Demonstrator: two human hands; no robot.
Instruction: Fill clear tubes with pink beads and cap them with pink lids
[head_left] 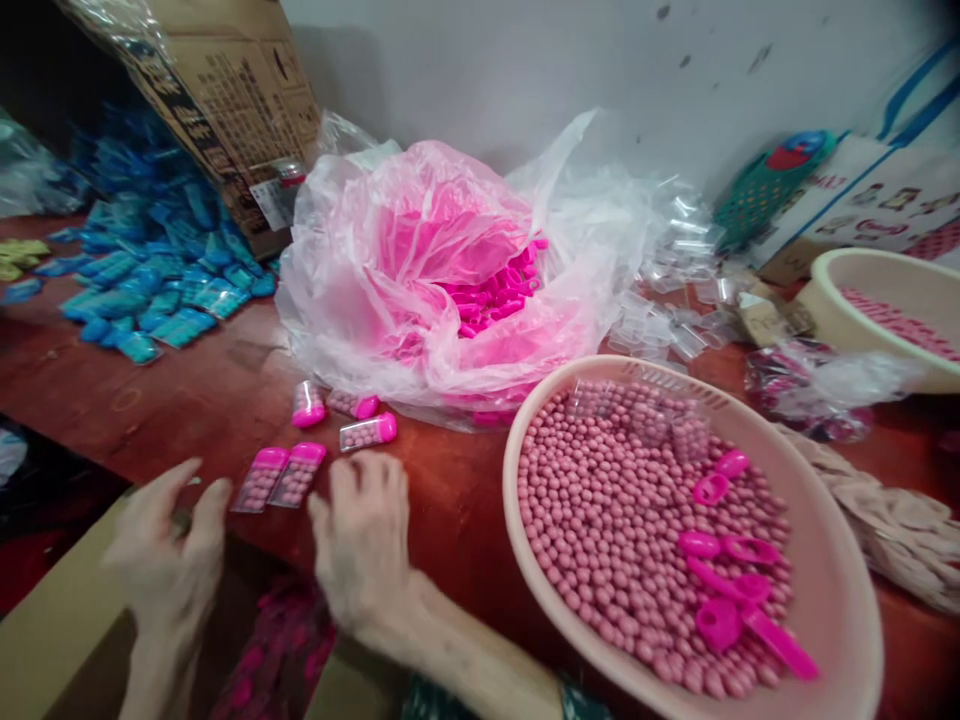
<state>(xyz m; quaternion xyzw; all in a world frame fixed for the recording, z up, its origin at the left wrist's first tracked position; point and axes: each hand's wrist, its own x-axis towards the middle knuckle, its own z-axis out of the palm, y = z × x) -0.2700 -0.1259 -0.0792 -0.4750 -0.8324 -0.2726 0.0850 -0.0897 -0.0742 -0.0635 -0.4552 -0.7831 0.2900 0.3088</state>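
Note:
My left hand [165,550] is over the table's front edge at the left, with thumb and fingers apart and nothing in it. My right hand [367,545] is on the table, fingers bent and thumb apart; it is a little blurred, and no held thing shows. Between the hands lie two clear packs of pink beads with pink caps [279,477], side by side. Just beyond my right fingertips is another capped bead pack [367,433]. Behind it are two more, a lying pack [352,404] and a clear pack with a pink cap [307,404].
A pink basin [840,600] of beads, with pink scoops [739,590], stands at the right. Behind are a plastic bag [330,300] of pink caps and clear empty cases [660,325]. Blue packets [165,270] lie left, by a carton [232,110]. An open box [67,610] sits below the edge.

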